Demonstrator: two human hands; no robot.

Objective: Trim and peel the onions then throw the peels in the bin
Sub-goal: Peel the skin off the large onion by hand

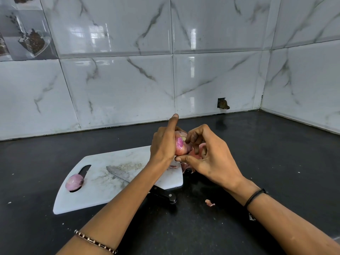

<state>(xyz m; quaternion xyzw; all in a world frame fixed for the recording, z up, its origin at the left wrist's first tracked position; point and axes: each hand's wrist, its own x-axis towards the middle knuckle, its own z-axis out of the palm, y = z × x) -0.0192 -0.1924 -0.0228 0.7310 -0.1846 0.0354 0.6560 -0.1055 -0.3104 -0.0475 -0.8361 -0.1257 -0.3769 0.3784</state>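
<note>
- At a dark kitchen table [276,153] backed by a marble-patterned tiled wall [128,80], a red onion [179,146] is held up in the air between two hands, just past the 2 o'clock corner of a white cutting board [110,181].
- The onion is gripped from its 9 o'clock side by the left hand [163,142], the fingers wrapped round it and the index finger raised toward 12 o'clock.
- The onion's pale trimmed end is met from 3 o'clock by the curled fingers of the right hand [211,155]; the thumb is laid beneath the bulb, and loose pink skin is seen inside the curl.
- Torn peels [185,167] are piled below the hands at the board's 3 o'clock edge, and a single scrap of peel [209,203] is left on the table toward 5 o'clock.
- A second onion [74,182], skinned and purple, is set on the handle slot at the board's 9 o'clock end.
- A knife [119,174] is laid across the board, blade toward 10 o'clock, black handle overhanging the near edge and partly hidden by the left forearm.
</note>
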